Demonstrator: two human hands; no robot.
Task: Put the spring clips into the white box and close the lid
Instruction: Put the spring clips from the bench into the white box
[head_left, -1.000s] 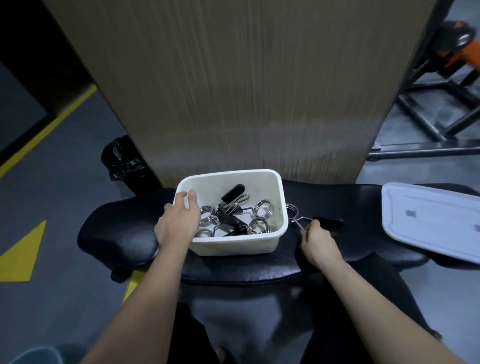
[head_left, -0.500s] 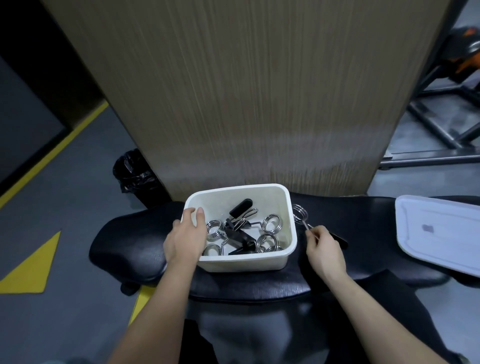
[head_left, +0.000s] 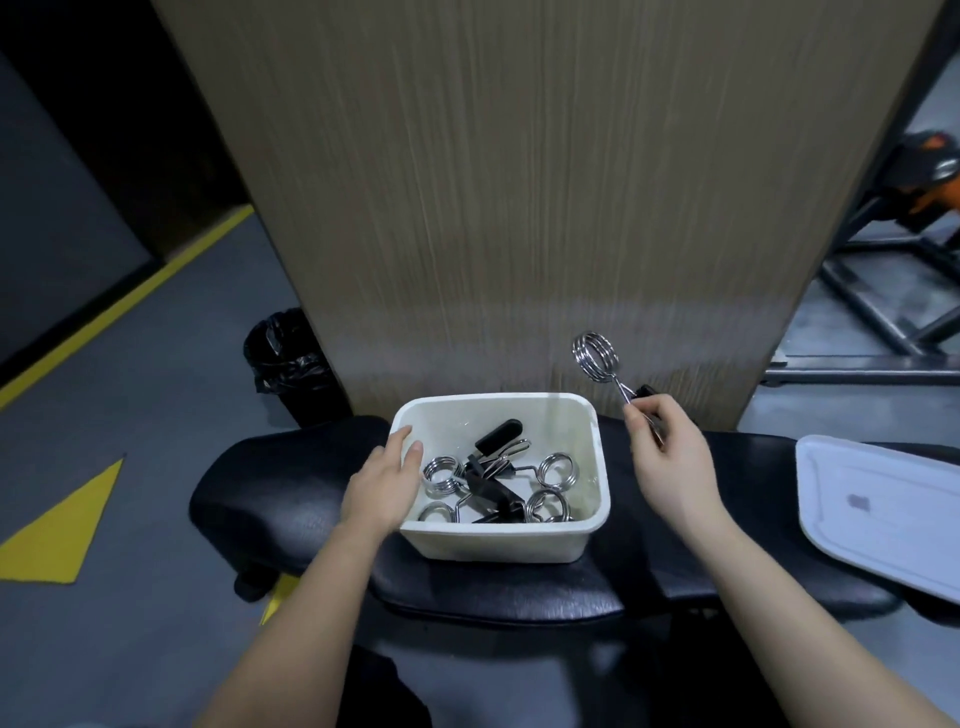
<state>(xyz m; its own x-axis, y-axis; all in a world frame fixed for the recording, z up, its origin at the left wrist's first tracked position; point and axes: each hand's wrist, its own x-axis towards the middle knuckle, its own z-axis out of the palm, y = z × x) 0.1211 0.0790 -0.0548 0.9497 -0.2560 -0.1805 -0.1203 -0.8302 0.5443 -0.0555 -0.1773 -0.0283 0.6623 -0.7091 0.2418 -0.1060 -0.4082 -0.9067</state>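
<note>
- Wood-grain panel (head_left: 519, 182) fills the upper centre; its top runs out of frame.
- Black padded bench (head_left: 291, 483) spans the width; its near edge is hidden behind both forearms.
- White lid (head_left: 883, 499) lies on the bench at the right, well apart from the box, cut off by the frame edge.
- White box (head_left: 498, 540) sits open on the bench, centre. Spring clips inside (head_left: 498, 478): overlapping coils and black handles, count unclear.
- Left hand (head_left: 382, 483) rests against the box's left wall, fingers loosely extended over the rim, clasping nothing.
- Right hand (head_left: 670, 462) is above the bench, right of the box, pinched around the handles of one spring clip (head_left: 597, 356); coil points up, clear of the box. Handles mostly hidden in the fingers.
- Black bin bag (head_left: 285, 358) on the floor, partly behind the panel.
</note>
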